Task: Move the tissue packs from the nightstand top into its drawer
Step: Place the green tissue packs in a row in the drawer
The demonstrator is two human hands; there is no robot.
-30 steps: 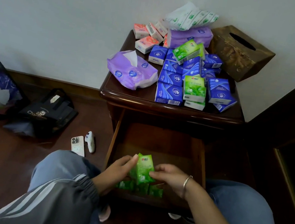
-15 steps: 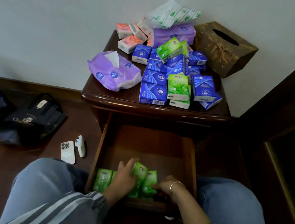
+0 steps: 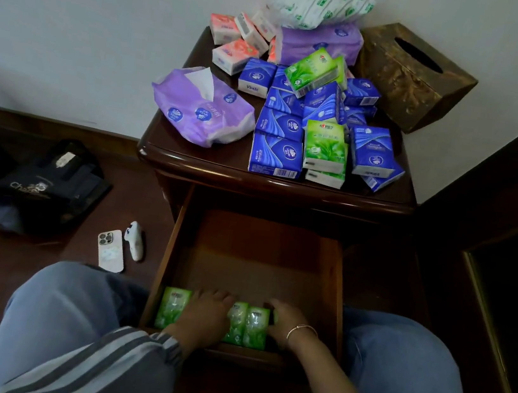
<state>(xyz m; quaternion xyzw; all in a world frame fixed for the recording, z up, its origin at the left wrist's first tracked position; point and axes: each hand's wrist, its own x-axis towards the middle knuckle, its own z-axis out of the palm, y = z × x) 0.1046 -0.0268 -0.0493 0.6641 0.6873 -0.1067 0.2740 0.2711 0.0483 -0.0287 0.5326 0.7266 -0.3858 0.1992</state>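
The open drawer [image 3: 171, 250] holds a row of small green tissue packs [image 3: 254, 327] standing along its near edge. My left hand [image 3: 208, 314] lies palm down over one pack in the middle of the row, fingers curled over its far edge. My right hand [image 3: 286, 323] presses against the right end of the row, fingers curled on a pack that is mostly hidden. On the nightstand top [image 3: 208, 169] lie several blue packs [image 3: 275, 155], green packs [image 3: 324, 145], pink packs [image 3: 234, 56], two purple soft packs [image 3: 196, 111] and a white soft pack [image 3: 321, 3].
A brown tissue box [image 3: 410, 77] sits at the nightstand's back right corner. On the floor to the left lie a phone [image 3: 110, 250], a small white device [image 3: 134, 240] and a black bag [image 3: 45, 189]. My knees flank the drawer. Dark furniture [image 3: 507, 264] stands to the right.
Both hands have lowered a green pack from above the drawer into the row at its near edge. My view has moved closer and shifted left.
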